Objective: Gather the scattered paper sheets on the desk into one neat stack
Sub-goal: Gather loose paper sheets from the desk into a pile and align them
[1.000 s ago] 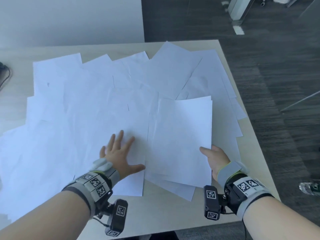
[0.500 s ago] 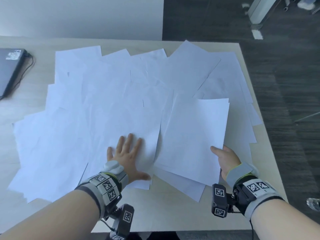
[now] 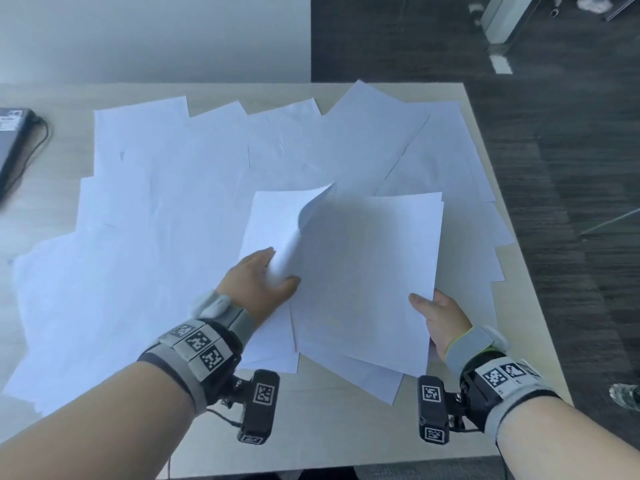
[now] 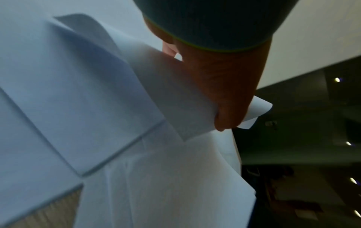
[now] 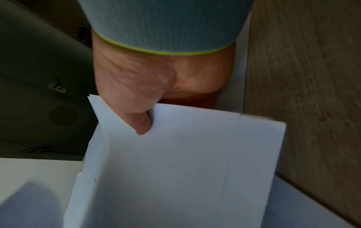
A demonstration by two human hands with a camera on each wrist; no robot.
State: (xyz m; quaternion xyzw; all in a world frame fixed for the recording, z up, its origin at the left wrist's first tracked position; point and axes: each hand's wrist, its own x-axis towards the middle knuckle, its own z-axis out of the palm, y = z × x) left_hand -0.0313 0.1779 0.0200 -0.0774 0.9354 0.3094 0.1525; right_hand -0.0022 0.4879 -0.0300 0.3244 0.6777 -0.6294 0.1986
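Note:
Many white paper sheets (image 3: 180, 188) lie scattered and overlapping over the desk (image 3: 325, 431). My right hand (image 3: 433, 317) pinches the near right edge of a small gathered stack (image 3: 374, 278), thumb on top; the right wrist view shows that stack (image 5: 185, 166) under my thumb (image 5: 140, 121). My left hand (image 3: 266, 282) grips a single sheet (image 3: 277, 216) by its right edge, which curls upward next to the stack. In the left wrist view the thumb (image 4: 226, 108) presses on the curled sheet (image 4: 109, 86).
A dark laptop (image 3: 10, 140) with a cable lies at the desk's far left. The desk's right edge (image 3: 512, 237) drops to a dark floor. A clear bottle (image 3: 627, 396) shows low at the right. A white wall stands behind the desk.
My left hand lay flat on the sheets before; now it has moved right and taken hold of one sheet, curling its edge up beside the stack. The right hand still holds the stack.

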